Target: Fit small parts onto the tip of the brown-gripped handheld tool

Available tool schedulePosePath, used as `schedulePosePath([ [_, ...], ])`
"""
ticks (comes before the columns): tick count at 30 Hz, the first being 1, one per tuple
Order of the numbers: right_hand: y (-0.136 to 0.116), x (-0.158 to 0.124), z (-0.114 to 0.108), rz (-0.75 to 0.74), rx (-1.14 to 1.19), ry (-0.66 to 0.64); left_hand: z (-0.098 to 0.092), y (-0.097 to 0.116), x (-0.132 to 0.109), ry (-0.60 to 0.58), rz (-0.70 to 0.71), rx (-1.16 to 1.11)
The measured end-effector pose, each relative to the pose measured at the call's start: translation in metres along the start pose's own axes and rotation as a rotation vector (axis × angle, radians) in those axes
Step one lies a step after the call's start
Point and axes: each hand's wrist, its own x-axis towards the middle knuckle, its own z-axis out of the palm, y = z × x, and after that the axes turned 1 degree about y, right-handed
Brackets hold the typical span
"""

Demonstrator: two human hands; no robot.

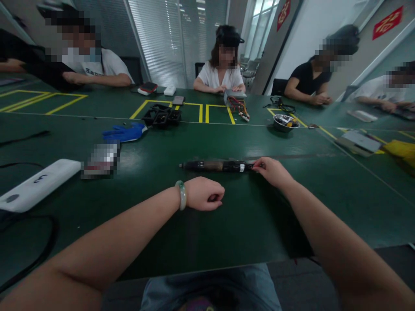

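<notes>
A long dark tool, like an electric screwdriver, lies flat on the green table in front of me. My right hand pinches its right end with closed fingers. My left hand rests on the table just below the tool as a loose fist, and I cannot see anything in it. A pale green bangle circles my left wrist.
A white device lies at the left, near a blue glove and black parts. A metal bowl sits at the right. Several other people sit around the far side, one with a wired metal box.
</notes>
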Motion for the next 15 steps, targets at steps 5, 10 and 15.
schedulePosePath([
  [5, 0.097, -0.043, -0.055, 0.347, -0.196, 0.030, 0.001, 0.001, 0.001, -0.002, 0.001, 0.014],
  [10, 0.201, -0.117, -0.103, 0.733, -0.257, 0.113, 0.003, 0.000, 0.001, 0.004, 0.000, 0.018],
  [15, 0.261, -0.166, -0.124, 0.817, -0.269, 0.126, 0.003, 0.000, 0.002, -0.002, -0.011, 0.014],
])
